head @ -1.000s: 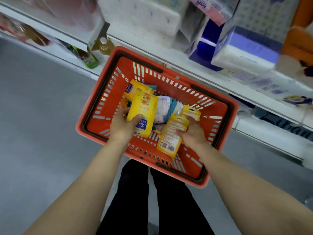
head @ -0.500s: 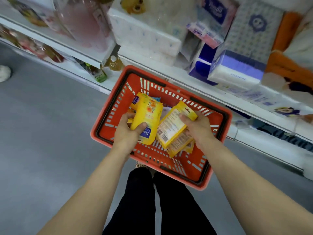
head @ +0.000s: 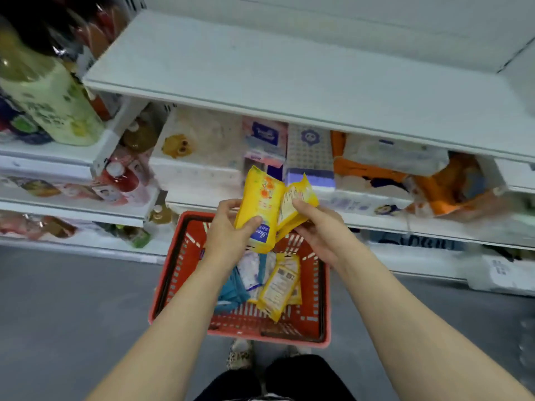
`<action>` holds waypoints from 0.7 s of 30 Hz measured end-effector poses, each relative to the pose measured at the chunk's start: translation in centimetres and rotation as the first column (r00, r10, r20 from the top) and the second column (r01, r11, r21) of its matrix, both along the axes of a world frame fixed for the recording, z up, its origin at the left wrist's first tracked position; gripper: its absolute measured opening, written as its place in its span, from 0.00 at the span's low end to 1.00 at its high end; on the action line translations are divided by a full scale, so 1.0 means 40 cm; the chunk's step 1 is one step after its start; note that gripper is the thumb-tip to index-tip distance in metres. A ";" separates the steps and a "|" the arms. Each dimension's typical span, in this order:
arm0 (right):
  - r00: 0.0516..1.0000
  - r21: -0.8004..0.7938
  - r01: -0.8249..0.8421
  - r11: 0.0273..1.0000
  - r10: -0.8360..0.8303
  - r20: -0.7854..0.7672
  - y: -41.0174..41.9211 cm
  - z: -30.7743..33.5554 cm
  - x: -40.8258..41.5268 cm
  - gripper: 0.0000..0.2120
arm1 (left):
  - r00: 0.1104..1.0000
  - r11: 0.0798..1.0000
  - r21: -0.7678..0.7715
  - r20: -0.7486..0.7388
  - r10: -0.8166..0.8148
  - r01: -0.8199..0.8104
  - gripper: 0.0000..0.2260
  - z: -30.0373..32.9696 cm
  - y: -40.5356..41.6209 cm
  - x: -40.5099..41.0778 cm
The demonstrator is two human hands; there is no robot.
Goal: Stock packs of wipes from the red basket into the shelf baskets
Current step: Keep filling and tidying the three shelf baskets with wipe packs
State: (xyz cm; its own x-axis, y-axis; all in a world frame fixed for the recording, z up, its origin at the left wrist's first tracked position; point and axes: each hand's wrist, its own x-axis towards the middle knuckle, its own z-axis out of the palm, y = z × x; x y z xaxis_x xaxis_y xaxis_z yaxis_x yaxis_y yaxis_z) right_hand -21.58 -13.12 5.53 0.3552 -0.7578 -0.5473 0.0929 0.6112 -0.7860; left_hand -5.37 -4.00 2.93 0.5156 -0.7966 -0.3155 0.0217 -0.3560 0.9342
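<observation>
Yellow wipe packs [head: 260, 206] in both hands, above red basket [head: 173, 273]

- Grey floor [head: 72, 314]: red basket [head: 168, 285] sits on it, just in front of shelving.
- Top white shelf [head: 289, 70]: bare board, w/ green-label bottle [head: 52, 102] on the unit to its left.
- Lower shelf [head: 376, 224]: tissue packs [head: 309, 149] side by side, orange packs [head: 434, 192] at right.

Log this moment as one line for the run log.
left hand: holds yellow wipes pack | right hand: holds second yellow pack | both above red basket | more packs inside
</observation>
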 end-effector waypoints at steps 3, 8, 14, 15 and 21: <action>0.993 -0.085 -0.038 0.996 0.048 0.110 -0.011 0.069 -0.057 0.11 | 0.999 0.996 -0.076 -0.002 -0.054 0.054 0.19 0.055 -0.031 -0.041; 0.992 -0.242 0.080 0.967 -0.054 0.112 -0.035 0.126 -0.182 0.16 | 0.990 0.970 -0.204 -0.015 -0.141 0.135 0.18 0.160 -0.080 -0.149; 0.977 -0.471 0.125 0.873 -0.191 -0.096 -0.048 0.199 -0.430 0.30 | 0.958 0.916 -0.304 -0.032 -0.283 0.261 0.15 0.276 -0.127 -0.374; 0.976 -0.458 0.113 0.882 -0.184 -0.113 -0.045 0.208 -0.486 0.32 | 0.953 0.911 -0.311 -0.043 -0.299 0.271 0.14 0.286 -0.132 -0.425; 0.941 -0.420 0.140 0.897 -0.252 -0.225 0.011 0.269 -0.859 0.29 | 0.929 0.873 -0.357 -0.035 -0.368 0.333 0.17 0.329 -0.161 -0.773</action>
State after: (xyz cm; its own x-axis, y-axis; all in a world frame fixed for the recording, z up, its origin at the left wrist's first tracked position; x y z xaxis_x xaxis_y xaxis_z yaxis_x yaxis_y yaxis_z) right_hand -55.95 -12.67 16.28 0.0605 -0.9682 -0.2429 -0.0687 0.2387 -0.9687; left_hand -36.31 -10.43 16.11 0.1630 -0.9862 -0.0283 0.0526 -0.0200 0.9984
